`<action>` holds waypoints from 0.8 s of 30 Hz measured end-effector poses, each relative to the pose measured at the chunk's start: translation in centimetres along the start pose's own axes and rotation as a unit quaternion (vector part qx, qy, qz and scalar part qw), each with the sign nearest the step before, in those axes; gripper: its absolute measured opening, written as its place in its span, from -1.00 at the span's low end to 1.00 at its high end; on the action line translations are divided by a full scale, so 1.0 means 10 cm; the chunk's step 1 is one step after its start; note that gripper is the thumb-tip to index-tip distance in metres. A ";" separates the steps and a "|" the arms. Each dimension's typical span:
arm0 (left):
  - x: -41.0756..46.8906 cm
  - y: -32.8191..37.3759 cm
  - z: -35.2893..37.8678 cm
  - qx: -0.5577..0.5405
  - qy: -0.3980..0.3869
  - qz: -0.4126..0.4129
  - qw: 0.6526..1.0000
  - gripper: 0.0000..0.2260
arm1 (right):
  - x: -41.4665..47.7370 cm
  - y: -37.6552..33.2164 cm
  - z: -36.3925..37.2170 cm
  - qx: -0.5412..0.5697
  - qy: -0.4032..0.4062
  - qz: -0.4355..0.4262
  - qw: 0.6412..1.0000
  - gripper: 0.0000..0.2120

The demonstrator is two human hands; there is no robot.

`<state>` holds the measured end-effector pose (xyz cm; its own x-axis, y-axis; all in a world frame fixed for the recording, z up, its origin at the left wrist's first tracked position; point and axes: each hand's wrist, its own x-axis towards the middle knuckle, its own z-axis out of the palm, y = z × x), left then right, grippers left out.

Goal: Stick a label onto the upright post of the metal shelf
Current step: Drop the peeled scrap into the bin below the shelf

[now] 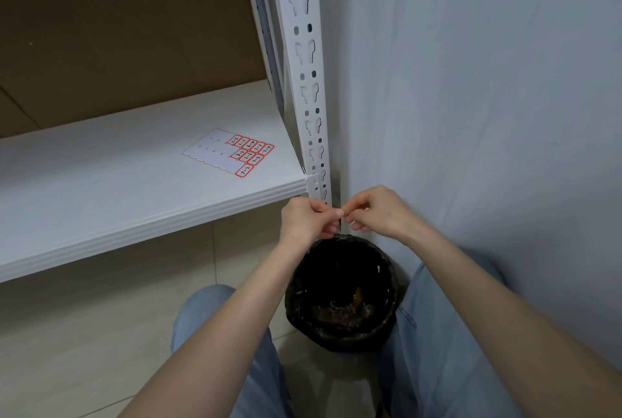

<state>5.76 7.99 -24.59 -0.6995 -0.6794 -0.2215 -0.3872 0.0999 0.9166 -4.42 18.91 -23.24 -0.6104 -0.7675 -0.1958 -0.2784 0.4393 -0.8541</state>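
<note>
- Label (341,214): only a small pale scrap shows where the two sets of fingertips meet, low in the frame centre. Judged to be the label; too small to read or to tell which face is sticky.
- Left hand (304,220): thumb and forefinger pinched on the scrap from 9 o'clock, other fingers curled under.
- Right hand (380,212): fingertips pinched on the same spot from 3 o'clock. Neither hand rests on the metal.
- Handling, as a judgement: paper-thin, near weightless and limp. It will curl and stick to skin or to itself. Hold it by one bare edge or corner, keep the glue side off the fingers, lay one edge down first, then smooth across.
- Post (308,81): white slotted upright, rising toward 12 o'clock from just behind the hands. The keyhole slots leave only narrow flat strips, so placement needs care.
- Shelf board (117,182): white, running off toward 9 o'clock and meeting the post just above the hands.
- Label sheet (229,152): flat on the board at 10 o'clock from the hands. Red-bordered labels remain at its right end; the rest is bare backing.
- Bin (340,296): black-lined, directly at 6 o'clock under the hands, between the person's knees.
- Wall (488,81): pale, filling the 3 o'clock side.
</note>
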 end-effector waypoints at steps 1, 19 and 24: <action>0.00 -0.01 0.00 0.018 0.006 -0.002 1.000 -0.88 | 0.01 0.01 -0.01 0.009 0.013 0.000 1.000 -0.83; 0.41 2.15 -0.78 -0.031 0.290 0.332 0.897 -0.68 | 0.65 -2.00 -0.89 0.353 0.249 -0.170 0.886 -0.92; 0.57 2.38 -0.86 -0.001 0.213 0.341 0.916 -0.63 | 0.71 -2.13 -0.87 0.434 0.157 -0.131 0.878 -0.85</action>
<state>-2.27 0.20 -1.21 -0.4802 -0.6814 0.5523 0.0542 0.6054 0.7940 -9.31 8.13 -2.24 -0.8219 -0.5627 0.0882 0.1462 -0.3582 -0.9221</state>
